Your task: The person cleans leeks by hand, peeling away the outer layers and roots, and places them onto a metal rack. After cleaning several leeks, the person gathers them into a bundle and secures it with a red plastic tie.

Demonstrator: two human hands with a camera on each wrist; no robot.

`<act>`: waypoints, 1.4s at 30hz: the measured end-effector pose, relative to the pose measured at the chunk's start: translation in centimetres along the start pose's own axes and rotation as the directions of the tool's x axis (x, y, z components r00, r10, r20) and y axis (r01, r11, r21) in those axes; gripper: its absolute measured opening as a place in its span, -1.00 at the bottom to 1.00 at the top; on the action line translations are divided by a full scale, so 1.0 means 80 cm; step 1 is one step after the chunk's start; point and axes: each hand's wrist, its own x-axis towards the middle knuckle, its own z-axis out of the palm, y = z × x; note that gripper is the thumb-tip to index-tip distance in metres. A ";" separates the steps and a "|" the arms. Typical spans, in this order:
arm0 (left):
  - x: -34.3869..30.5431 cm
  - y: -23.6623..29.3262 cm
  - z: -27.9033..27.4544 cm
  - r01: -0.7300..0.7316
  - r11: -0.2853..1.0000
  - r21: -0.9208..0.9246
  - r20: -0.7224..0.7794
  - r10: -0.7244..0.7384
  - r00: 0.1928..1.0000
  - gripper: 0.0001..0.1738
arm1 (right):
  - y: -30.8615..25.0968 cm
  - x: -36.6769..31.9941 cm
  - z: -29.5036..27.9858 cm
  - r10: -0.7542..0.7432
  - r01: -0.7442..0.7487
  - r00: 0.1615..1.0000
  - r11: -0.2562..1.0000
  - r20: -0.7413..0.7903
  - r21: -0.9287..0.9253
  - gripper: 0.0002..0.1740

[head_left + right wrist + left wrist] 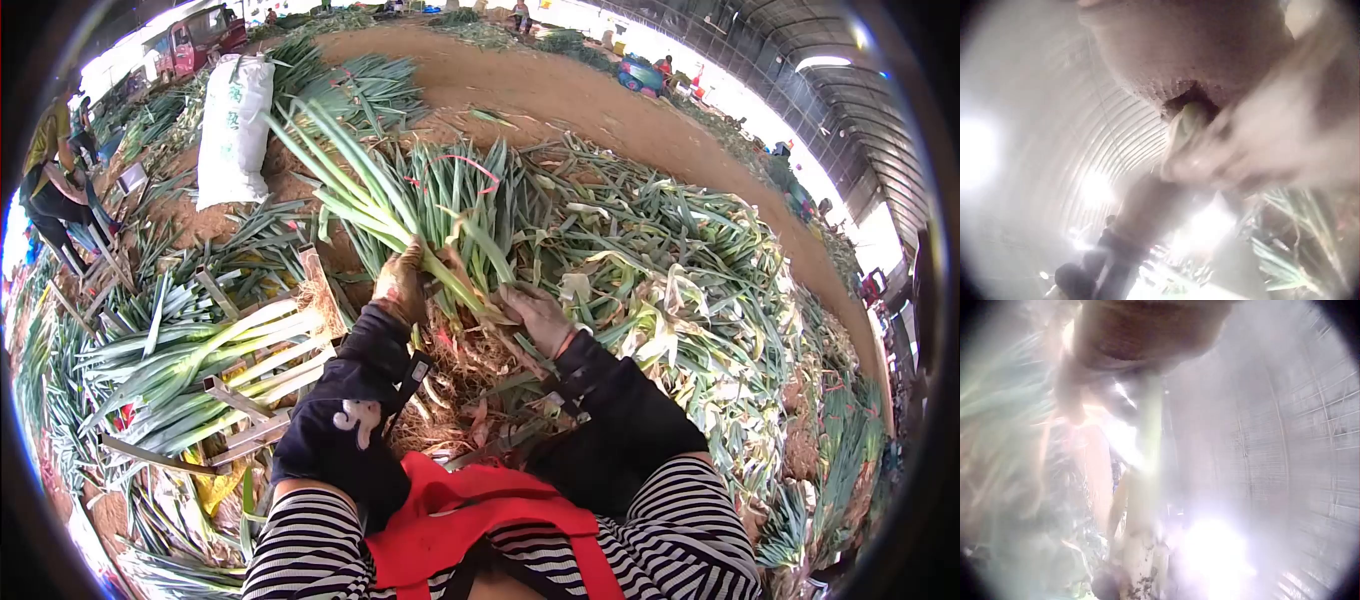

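My left hand (402, 285), soiled and gloved, grips leeks (375, 205) whose long green leaves fan up to the left. In the left wrist view a pale stalk (1152, 431) runs down from that hand (1147, 334), with dirt low on it. Gloved in a pale colour, my right hand (540, 318) pinches an outer leek leaf (488, 245) that bends down beside the stalk's lower end. The right wrist view shows the curled hand (1191, 44) around a green piece (1191, 122), with a blurred brownish strip trailing to the right. The fingertips are mostly hidden.
A bundle of leeks (465, 185) with a red tie stands just beyond my hands. More leeks (190, 370) lie on a metal rack (235, 400) at left. Stripped leaves (680, 290) heap up at right. A white sack (235, 130) stands behind; a person (60, 180) bends at far left.
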 end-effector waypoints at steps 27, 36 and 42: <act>-0.028 0.026 0.006 -0.293 0.949 -0.119 0.201 0.312 0.929 -0.64 | -0.112 0.037 0.084 -0.654 0.393 0.692 -0.016 0.308 -0.919 -0.54; -0.044 0.015 0.003 -0.123 0.970 -0.208 0.124 0.151 0.981 -0.71 | -0.084 0.084 0.103 -0.619 0.484 0.771 0.414 0.151 -0.771 -0.77; -0.007 0.015 -0.024 -0.256 0.907 -0.333 -0.132 0.224 0.966 -0.85 | -0.085 0.077 0.108 -0.249 0.244 0.968 0.928 -0.019 0.282 -0.78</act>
